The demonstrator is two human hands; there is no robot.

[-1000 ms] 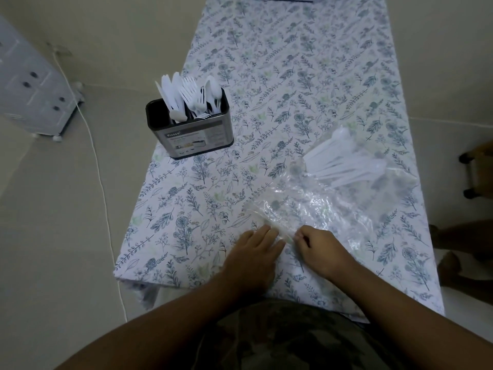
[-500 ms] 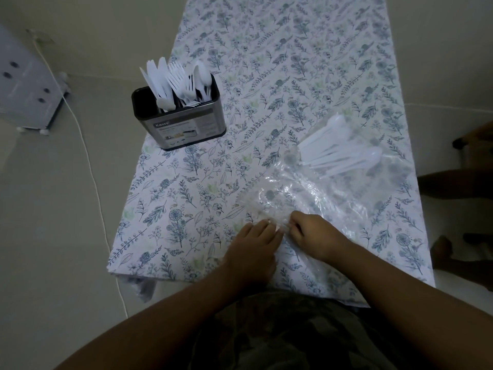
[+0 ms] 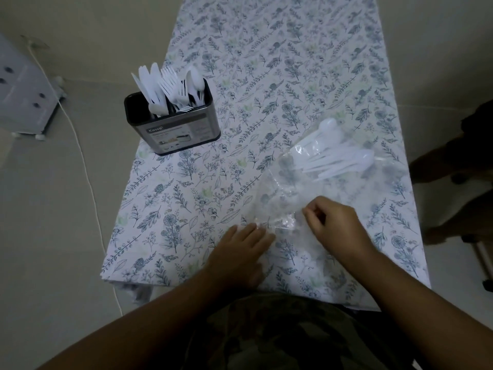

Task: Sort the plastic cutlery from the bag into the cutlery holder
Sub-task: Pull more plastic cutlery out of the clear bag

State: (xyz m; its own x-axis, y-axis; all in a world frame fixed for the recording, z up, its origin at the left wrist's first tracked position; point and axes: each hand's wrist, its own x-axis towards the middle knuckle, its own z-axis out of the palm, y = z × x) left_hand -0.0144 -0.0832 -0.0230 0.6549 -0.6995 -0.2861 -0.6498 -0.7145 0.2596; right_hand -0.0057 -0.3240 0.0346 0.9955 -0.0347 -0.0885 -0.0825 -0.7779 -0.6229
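Observation:
A clear plastic bag (image 3: pixel 282 193) lies crumpled on the right half of the floral tablecloth (image 3: pixel 266 76). Several white plastic spoons (image 3: pixel 336 156) lie inside its far end. My right hand (image 3: pixel 333 228) pinches the bag's near edge between thumb and fingers. My left hand (image 3: pixel 240 252) lies flat, its fingertips pressing the bag's near corner to the table. A dark metal cutlery holder (image 3: pixel 173 129) stands at the table's left edge, with white knives, forks and spoons (image 3: pixel 168 86) upright in it.
The table's near edge runs just in front of my body. A white cable (image 3: pixel 80 145) trails across the floor on the left, beside a grey wheeled unit (image 3: pixel 24 92). Dark furniture legs (image 3: pixel 453 156) stand to the right of the table.
My right hand has moved right and lifted the bag's edge in a pinch. My left hand stays flat on the bag's corner. The view has shifted slightly.

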